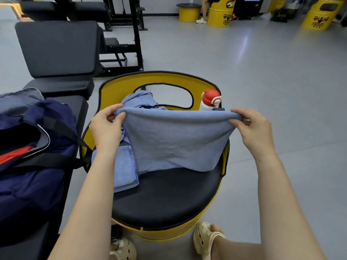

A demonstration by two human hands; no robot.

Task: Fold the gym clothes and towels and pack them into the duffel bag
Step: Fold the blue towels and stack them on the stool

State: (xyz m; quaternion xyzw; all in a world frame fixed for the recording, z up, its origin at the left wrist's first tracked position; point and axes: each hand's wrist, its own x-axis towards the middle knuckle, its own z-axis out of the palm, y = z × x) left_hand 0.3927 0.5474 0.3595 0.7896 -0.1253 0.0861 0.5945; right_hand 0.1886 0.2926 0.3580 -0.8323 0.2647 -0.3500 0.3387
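Left hand (106,128) fingers (120,117) pinched on one top corner of blue towel (174,139), right hand (251,128) fingers pinched on the other, towel held stretched above black seat of yellow barrel chair (165,196), folded blue cloth (124,169) laid beneath, navy duffel bag (37,166) positioned open at left, red-capped bottle (210,100) stood behind.
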